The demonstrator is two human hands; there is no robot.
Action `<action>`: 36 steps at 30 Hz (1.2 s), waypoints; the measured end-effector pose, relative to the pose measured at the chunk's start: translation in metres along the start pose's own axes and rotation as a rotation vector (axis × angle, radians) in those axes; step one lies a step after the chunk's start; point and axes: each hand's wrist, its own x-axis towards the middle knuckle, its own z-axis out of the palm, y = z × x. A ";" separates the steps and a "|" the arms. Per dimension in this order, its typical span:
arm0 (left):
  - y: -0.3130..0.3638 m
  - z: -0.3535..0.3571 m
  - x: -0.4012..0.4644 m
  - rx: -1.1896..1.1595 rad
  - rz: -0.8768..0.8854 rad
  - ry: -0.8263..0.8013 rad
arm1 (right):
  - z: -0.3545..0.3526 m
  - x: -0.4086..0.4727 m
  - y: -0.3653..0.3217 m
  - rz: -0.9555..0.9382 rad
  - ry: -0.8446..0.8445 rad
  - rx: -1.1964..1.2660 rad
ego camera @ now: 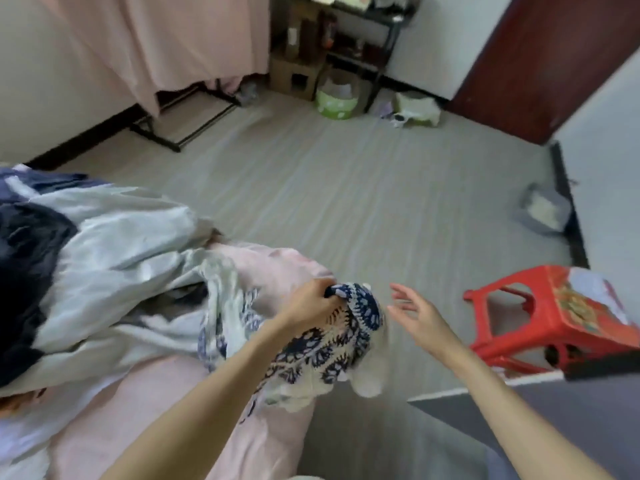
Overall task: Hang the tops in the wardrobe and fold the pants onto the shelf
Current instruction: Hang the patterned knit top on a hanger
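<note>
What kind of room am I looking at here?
Probably a bedroom at home: a bed heaped with clothes, a pink-covered garment rack against the wall, and a red plastic stool.

Navy/white patterned garment (pixel 332 344), bunched, off bed edge.

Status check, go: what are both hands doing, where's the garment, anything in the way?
Left hand grips patterned garment at bed edge. Right hand open, empty, beside it. Red stool on the right.
</note>
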 end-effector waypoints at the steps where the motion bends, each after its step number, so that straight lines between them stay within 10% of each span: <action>1: 0.022 0.012 0.005 -0.026 0.010 -0.013 | -0.014 -0.018 0.014 -0.012 -0.029 0.015; 8: 0.137 0.091 0.003 -0.463 -0.030 -0.194 | -0.072 -0.090 0.083 0.013 0.222 0.150; 14: 0.164 0.143 0.013 -0.097 0.213 -0.043 | -0.160 -0.175 0.143 0.080 0.518 0.172; 27: 0.243 0.295 -0.035 0.365 0.648 -0.729 | -0.257 -0.327 0.215 0.319 1.082 -0.377; 36: 0.301 0.381 -0.036 0.205 0.596 -0.774 | -0.282 -0.395 0.216 0.157 1.190 -0.025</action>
